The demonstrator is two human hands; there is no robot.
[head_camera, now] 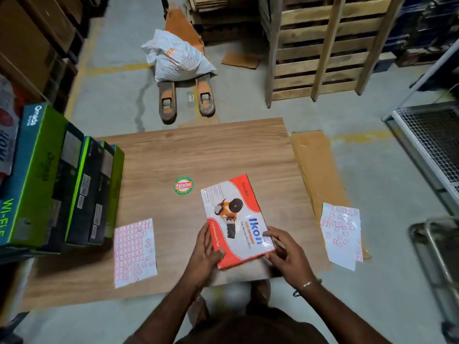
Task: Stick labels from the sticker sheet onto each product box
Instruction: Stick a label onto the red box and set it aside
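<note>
A red and white product box (236,219) printed with a tape dispenser lies flat on the wooden board (193,150), near its near edge and a little right of the middle, its long axis tilted so the far end leans left. The left hand (206,254) grips the box at its near left corner, thumb curled over the top face and fingers along the left side. The right hand (285,254) holds the near right corner, fingers bent over the right edge and touching the top face. The box thus sits between the two hands, extending away from them toward the middle of the board.

A sticker sheet (135,253) with red-bordered labels lies near the board's near left corner, well apart from the box. A second, mostly peeled sheet (341,234) lies at the right edge, partly on brown cardboard (315,165). A round green and red sticker (183,185) sits just beyond the box's far left corner. Green and black boxes (74,184) stand in a row along the left edge.
</note>
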